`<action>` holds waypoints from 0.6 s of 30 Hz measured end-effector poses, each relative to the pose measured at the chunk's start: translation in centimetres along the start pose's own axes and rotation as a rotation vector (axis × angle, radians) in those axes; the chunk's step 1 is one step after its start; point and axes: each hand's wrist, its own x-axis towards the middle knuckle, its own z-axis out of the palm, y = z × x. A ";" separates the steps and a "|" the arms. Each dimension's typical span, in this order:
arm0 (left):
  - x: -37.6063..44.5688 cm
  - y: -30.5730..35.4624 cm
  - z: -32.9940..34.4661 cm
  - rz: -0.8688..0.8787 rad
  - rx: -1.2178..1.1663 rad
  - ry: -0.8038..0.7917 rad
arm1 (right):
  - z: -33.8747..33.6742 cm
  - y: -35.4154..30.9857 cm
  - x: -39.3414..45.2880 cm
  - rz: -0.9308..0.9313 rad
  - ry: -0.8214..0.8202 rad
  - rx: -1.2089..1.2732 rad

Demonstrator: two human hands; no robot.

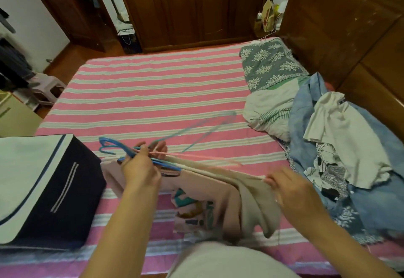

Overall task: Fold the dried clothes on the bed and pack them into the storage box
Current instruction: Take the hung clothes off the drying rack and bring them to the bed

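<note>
One view only: head camera, worn on your head, looked forward and down across bed [153, 94] from its near edge. Wide-angle lens bent room's lines toward frame edges. Your left hand [140, 168] and right hand [293, 188] sat close to lens, low in frame, forearms entering from bottom edge. Storage box [54, 190] lay near at lower left, clothes pile [341, 146] at right. Wardrobe [192, 9] stood far off at top. No second view, so nothing shared.

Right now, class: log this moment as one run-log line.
left hand: grips blue hangers | right hand: pinches beige garment | storage box: on bed, left | unfolded pile: right
</note>
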 end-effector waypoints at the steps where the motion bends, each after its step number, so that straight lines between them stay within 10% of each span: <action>1: 0.7 0.4 0.1 -0.052 -0.006 -0.023 | 0.1 1.4 -0.8 -0.005 -0.019 0.010; 8: 3.4 0.8 -1.0 -0.504 0.150 -0.219 | 5.4 1.0 -2.0 0.437 -0.299 0.397; 18: 5.1 5.8 -5.9 -0.516 0.759 -0.667 | 14.0 -0.9 -1.5 0.821 -0.580 0.499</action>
